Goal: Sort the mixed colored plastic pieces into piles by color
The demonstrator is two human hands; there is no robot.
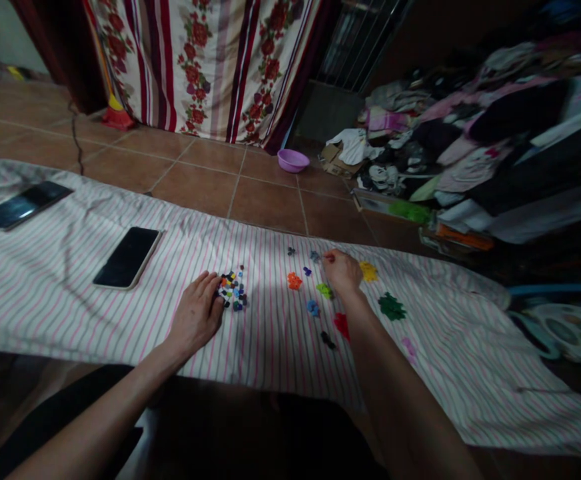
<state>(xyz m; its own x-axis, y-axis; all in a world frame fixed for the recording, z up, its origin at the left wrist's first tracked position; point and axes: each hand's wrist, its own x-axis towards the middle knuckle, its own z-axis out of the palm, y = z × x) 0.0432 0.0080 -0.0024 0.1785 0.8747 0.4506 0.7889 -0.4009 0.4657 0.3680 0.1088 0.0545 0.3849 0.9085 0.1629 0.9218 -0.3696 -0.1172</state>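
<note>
My left hand [196, 312] lies with its fingers stretched out against the left side of a mixed heap of small colourful pieces [235, 293]; it grips nothing visible. Over at the far edge of the cloth, my right hand [343, 269] is closed in a pinch beside a small grey-blue pile [315, 256]. Whatever its fingertips hold is too small to make out. Around it sit single-colour piles: orange [294, 281], lime green [325, 291], blue [313, 307], yellow [368, 271], dark green [392, 306], and red [341, 325], the last partly behind my right forearm.
A striped cloth [170, 333] covers the surface. Two dark-screened devices, a phone [128, 258] and a larger one [23, 205], lie at left. Smaller black [327, 341] and pink [409, 349] piles are nearer me. A purple basin [293, 160] stands on the tiled floor.
</note>
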